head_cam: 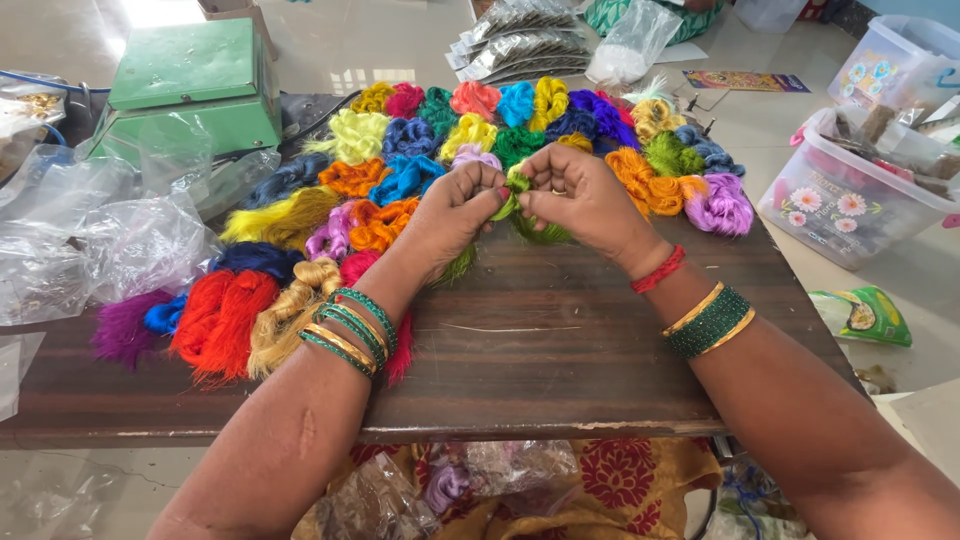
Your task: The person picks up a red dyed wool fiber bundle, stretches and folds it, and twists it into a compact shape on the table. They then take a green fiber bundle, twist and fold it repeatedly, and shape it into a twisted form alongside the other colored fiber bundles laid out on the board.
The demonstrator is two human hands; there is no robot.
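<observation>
My left hand [455,205] and right hand [580,195] meet above the middle of the dark wooden surface [560,350], fingers of both pinched shut on a small bright green skein of silky thread [522,200]; its loose end seems to trail down under my right palm, though that part is partly hidden. Just beyond, toward the far edge, lie many coloured thread bundles [480,130]. Crumpled clear plastic bags [110,240] sit off the left edge, and a clear plastic box with flower prints [850,205] sits off the right.
</observation>
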